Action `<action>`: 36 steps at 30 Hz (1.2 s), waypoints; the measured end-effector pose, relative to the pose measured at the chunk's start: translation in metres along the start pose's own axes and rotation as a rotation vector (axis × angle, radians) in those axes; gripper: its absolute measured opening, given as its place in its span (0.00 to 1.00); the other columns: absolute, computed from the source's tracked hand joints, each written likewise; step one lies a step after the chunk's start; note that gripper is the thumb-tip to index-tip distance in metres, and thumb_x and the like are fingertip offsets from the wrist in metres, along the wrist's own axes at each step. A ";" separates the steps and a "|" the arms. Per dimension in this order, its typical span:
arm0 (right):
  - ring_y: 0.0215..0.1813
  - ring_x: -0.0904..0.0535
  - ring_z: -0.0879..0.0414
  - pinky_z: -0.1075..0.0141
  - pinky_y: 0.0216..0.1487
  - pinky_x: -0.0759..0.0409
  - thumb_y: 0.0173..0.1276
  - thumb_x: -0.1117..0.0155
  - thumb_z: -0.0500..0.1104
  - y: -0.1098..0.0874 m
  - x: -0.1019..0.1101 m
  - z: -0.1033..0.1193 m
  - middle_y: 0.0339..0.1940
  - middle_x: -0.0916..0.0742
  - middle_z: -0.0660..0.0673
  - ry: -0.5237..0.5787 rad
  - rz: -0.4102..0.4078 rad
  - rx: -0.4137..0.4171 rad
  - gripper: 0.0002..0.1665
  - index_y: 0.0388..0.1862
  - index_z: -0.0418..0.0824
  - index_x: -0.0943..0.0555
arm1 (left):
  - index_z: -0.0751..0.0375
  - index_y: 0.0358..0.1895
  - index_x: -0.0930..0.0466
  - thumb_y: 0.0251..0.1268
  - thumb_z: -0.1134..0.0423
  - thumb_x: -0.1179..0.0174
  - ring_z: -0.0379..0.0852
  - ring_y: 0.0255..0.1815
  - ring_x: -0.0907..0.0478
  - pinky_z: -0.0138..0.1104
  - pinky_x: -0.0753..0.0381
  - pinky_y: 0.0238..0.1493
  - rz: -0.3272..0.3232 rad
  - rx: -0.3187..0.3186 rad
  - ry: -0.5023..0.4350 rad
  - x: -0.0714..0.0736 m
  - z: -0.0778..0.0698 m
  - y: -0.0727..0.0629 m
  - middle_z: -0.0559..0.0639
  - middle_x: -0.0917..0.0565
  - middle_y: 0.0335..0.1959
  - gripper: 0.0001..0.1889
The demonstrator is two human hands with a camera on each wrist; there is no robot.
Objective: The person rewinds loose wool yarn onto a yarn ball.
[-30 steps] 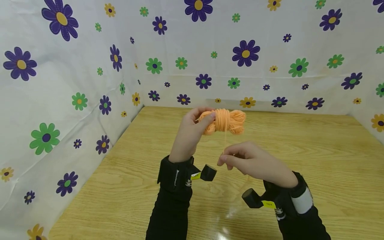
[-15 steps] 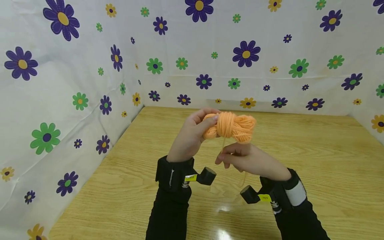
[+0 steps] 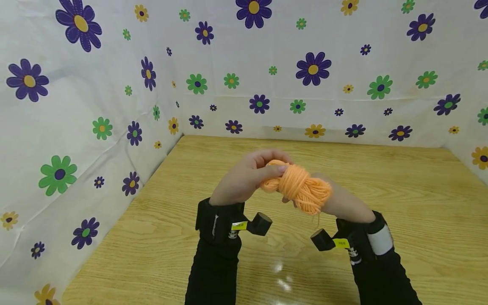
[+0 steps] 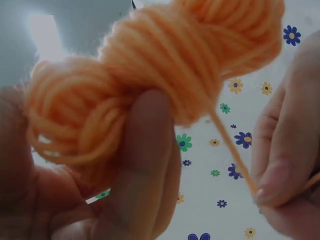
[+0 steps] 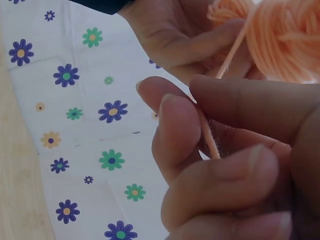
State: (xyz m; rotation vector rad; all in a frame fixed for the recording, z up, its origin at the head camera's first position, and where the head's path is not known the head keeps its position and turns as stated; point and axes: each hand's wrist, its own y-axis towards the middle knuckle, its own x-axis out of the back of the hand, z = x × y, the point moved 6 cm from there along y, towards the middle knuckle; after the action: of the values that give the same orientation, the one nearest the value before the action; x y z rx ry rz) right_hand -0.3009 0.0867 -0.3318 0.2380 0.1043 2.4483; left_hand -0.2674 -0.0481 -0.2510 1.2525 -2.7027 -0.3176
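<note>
My left hand (image 3: 249, 176) grips one end of an orange yarn skein (image 3: 299, 186), with the thumb across its near side. Several turns of yarn wrap the skein's middle, and looped ends bulge out on both sides. In the head view the skein tilts down to the right and covers most of my right hand (image 5: 225, 165). The right wrist view shows that hand's thumb and finger pinching a single yarn strand (image 4: 231, 148). This strand runs taut from the wrapped middle to the pinch. A loose tail (image 3: 318, 219) hangs below the skein.
Both hands are over a wood-grain table (image 3: 160, 254). A white cloth with flower print (image 3: 228, 46) stands behind the table and along its sides. Each wrist wears a black strap with a small camera (image 3: 261, 223).
The skein has come down and toward the right, turning from level to tilted. My left hand has lowered with it. The skein now hides most of my right hand from the head camera.
</note>
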 end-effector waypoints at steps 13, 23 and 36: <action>0.23 0.29 0.60 0.67 0.25 0.27 0.73 0.53 0.41 -0.024 -0.014 0.057 0.26 0.23 0.44 -0.346 -0.110 -0.081 0.15 0.43 0.32 0.22 | 0.74 0.47 0.28 0.67 0.71 0.53 0.43 0.30 0.28 0.30 0.25 0.31 0.133 0.051 0.112 -0.006 0.004 0.000 0.53 0.26 0.39 0.10; 0.17 0.40 0.57 0.65 0.17 0.39 0.73 0.53 0.44 -0.036 -0.005 0.065 0.18 0.31 0.50 -0.351 -0.244 -0.092 0.14 0.38 0.34 0.24 | 0.69 0.46 0.27 0.68 0.67 0.51 0.42 0.29 0.27 0.31 0.25 0.30 0.122 0.092 0.192 -0.003 0.010 0.003 0.53 0.25 0.36 0.10; 0.15 0.43 0.54 0.64 0.17 0.41 0.72 0.51 0.45 -0.045 -0.001 0.073 0.16 0.33 0.51 -0.273 -0.355 -0.067 0.15 0.36 0.34 0.25 | 0.70 0.47 0.28 0.67 0.67 0.50 0.43 0.32 0.29 0.31 0.25 0.31 0.059 0.127 0.232 0.001 0.011 0.005 0.55 0.27 0.39 0.11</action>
State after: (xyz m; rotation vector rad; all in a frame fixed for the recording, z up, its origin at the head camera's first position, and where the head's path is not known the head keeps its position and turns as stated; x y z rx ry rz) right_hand -0.2582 0.1216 -0.2664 0.4781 -0.0513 2.0429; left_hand -0.2740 -0.0442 -0.2608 1.1573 -2.5878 0.0076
